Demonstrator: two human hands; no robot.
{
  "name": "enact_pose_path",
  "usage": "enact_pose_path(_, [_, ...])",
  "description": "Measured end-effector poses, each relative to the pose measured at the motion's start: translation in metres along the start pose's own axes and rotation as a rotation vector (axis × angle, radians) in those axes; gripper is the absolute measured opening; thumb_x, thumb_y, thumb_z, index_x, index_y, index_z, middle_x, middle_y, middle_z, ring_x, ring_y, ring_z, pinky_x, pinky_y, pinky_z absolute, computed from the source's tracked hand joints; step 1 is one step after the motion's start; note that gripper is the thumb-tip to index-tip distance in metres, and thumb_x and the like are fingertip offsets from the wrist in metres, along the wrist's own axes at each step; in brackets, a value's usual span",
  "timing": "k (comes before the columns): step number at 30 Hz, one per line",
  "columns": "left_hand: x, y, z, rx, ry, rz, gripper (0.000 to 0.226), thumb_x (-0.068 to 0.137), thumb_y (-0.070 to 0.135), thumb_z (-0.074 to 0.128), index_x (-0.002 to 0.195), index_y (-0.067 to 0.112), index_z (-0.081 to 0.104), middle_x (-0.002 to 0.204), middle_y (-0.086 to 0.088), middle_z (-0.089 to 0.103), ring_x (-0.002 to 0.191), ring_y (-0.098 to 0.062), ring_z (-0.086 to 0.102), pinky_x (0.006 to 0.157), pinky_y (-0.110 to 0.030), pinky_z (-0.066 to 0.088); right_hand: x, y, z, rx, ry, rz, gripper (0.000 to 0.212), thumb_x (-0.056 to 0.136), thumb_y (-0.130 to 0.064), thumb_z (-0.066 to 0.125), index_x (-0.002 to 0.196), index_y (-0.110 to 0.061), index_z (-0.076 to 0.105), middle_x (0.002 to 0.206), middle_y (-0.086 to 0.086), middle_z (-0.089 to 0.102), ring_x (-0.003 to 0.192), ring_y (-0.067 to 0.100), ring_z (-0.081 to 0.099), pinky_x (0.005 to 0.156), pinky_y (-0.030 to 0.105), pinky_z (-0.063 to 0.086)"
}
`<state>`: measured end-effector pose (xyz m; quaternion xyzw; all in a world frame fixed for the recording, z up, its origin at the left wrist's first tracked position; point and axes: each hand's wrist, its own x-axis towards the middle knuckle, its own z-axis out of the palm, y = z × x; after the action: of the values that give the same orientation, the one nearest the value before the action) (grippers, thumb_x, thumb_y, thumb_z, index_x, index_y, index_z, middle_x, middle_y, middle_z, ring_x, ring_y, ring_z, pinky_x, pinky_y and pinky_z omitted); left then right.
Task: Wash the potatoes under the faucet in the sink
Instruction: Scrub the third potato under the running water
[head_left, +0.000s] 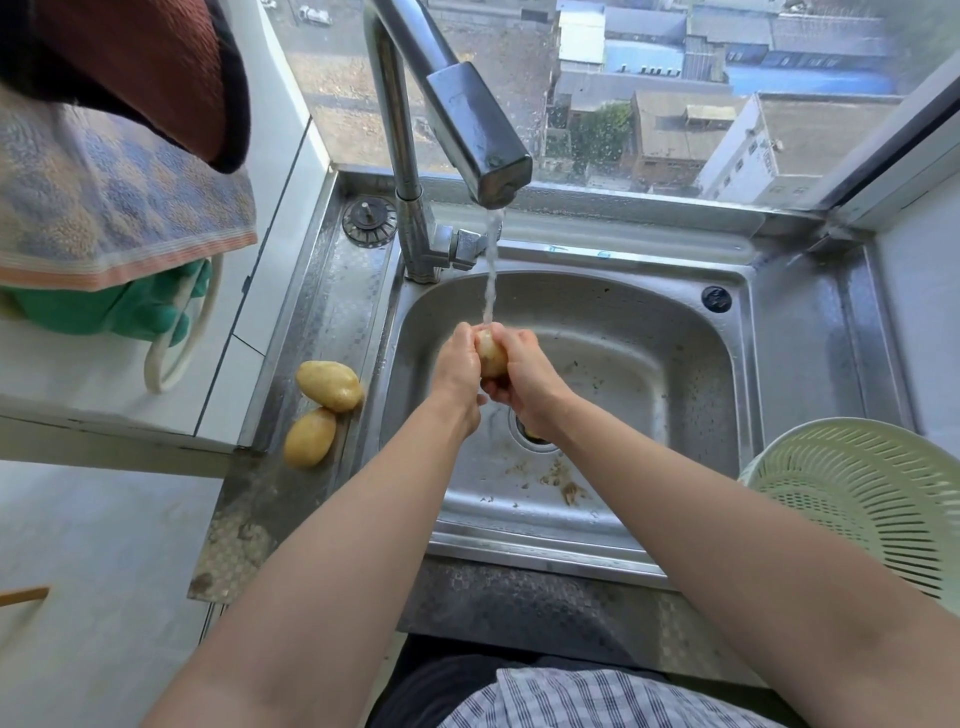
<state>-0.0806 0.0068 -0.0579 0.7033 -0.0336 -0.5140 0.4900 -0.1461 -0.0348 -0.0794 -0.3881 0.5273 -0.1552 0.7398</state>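
Observation:
A yellow-brown potato sits between both my hands above the steel sink. My left hand wraps its left side and my right hand cups its right side and bottom. Water streams from the chrome faucet straight onto the top of the potato. Two more potatoes lie on the sink's left ledge: one farther, one nearer, touching each other.
A pale green plastic colander stands at the sink's right front. Peel scraps lie around the drain. A drain plug rests on the back left ledge. Towels and green gloves hang at the left.

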Motion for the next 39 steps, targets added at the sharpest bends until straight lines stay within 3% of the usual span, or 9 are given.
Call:
enact_pose_path(4, [-0.003, -0.001, 0.002, 0.07, -0.104, 0.049, 0.031, 0.092, 0.033, 0.039, 0.108, 0.023, 0.063, 0.084, 0.0, 0.059, 0.074, -0.016, 0.049, 0.068, -0.032, 0.037, 0.004, -0.006, -0.001, 0.012, 0.021, 0.011, 0.035, 0.098, -0.037, 0.043, 0.116, -0.008, 0.049, 0.077, 0.006, 0.053, 0.054, 0.012, 0.045, 0.046, 0.023, 0.04])
enact_pose_path(7, [-0.001, 0.003, 0.0, 0.042, -0.052, 0.014, 0.027, 0.092, 0.029, 0.038, 0.103, 0.024, 0.063, 0.077, 0.0, 0.056, 0.062, -0.013, 0.044, 0.059, -0.028, 0.034, 0.0, -0.009, -0.001, 0.104, -0.052, 0.045, 0.03, 0.098, -0.038, 0.045, 0.113, -0.012, 0.047, 0.076, 0.005, 0.053, 0.053, 0.011, 0.045, 0.048, 0.022, 0.04])
enact_pose_path(12, [0.002, 0.006, -0.003, 0.016, -0.072, 0.003, 0.033, 0.098, 0.031, 0.034, 0.114, 0.03, 0.062, 0.09, -0.002, 0.059, 0.067, -0.012, 0.044, 0.061, -0.028, 0.035, -0.007, -0.011, -0.012, 0.043, -0.222, -0.021, 0.041, 0.087, -0.012, 0.048, 0.126, -0.012, 0.037, 0.084, 0.009, 0.051, 0.059, 0.013, 0.047, 0.054, 0.024, 0.039])
enact_pose_path(19, [-0.004, 0.001, 0.008, -0.109, -0.093, 0.001, 0.029, 0.104, 0.029, 0.03, 0.116, 0.024, 0.055, 0.1, -0.001, 0.059, 0.078, -0.012, 0.051, 0.06, -0.026, 0.04, -0.003, -0.007, -0.006, -0.135, 0.009, -0.033, 0.031, 0.09, -0.032, 0.053, 0.112, -0.011, 0.048, 0.085, 0.008, 0.059, 0.057, 0.014, 0.051, 0.053, 0.026, 0.044])
enact_pose_path(23, [0.001, 0.001, 0.001, -0.195, -0.045, -0.051, 0.034, 0.105, 0.033, 0.027, 0.113, 0.02, 0.057, 0.093, -0.006, 0.059, 0.071, -0.015, 0.05, 0.052, -0.025, 0.04, -0.005, -0.003, -0.005, -0.044, -0.166, -0.013, 0.025, 0.085, -0.019, 0.049, 0.108, -0.013, 0.042, 0.08, 0.006, 0.047, 0.056, 0.011, 0.041, 0.05, 0.024, 0.036])
enact_pose_path(29, [-0.001, 0.0, 0.004, -0.177, -0.071, -0.019, 0.034, 0.104, 0.03, 0.028, 0.102, 0.019, 0.06, 0.094, -0.006, 0.06, 0.075, -0.016, 0.051, 0.057, -0.027, 0.042, -0.001, -0.006, -0.001, -0.116, -0.017, 0.013, 0.032, 0.089, -0.039, 0.055, 0.109, -0.014, 0.049, 0.082, 0.006, 0.055, 0.053, 0.011, 0.042, 0.05, 0.025, 0.038])
enact_pose_path(33, [-0.008, -0.008, 0.004, -0.121, -0.153, 0.04, 0.036, 0.103, 0.033, 0.033, 0.13, 0.015, 0.05, 0.103, -0.001, 0.058, 0.083, -0.01, 0.051, 0.064, -0.023, 0.038, 0.001, -0.016, -0.003, -0.187, 0.128, 0.059, 0.03, 0.096, -0.041, 0.038, 0.094, -0.015, 0.053, 0.072, 0.008, 0.053, 0.045, 0.014, 0.043, 0.039, 0.02, 0.035])
enact_pose_path(36, [-0.011, -0.004, 0.006, -0.092, -0.083, 0.073, 0.023, 0.1, 0.027, 0.04, 0.111, 0.016, 0.057, 0.089, 0.001, 0.059, 0.073, -0.009, 0.053, 0.054, -0.021, 0.042, 0.003, -0.016, 0.0, -0.2, 0.118, 0.06, 0.044, 0.101, -0.041, 0.024, 0.1, -0.011, 0.057, 0.069, 0.009, 0.054, 0.047, 0.015, 0.045, 0.043, 0.023, 0.036])
enact_pose_path(39, [0.003, 0.005, 0.003, -0.183, 0.192, -0.049, 0.024, 0.097, 0.022, 0.04, 0.087, 0.011, 0.06, 0.079, -0.009, 0.057, 0.06, -0.019, 0.05, 0.04, -0.019, 0.038, -0.008, -0.006, -0.001, -0.13, -0.157, -0.011, 0.038, 0.101, -0.039, 0.028, 0.099, -0.018, 0.059, 0.07, 0.004, 0.052, 0.05, 0.011, 0.042, 0.049, 0.024, 0.033])
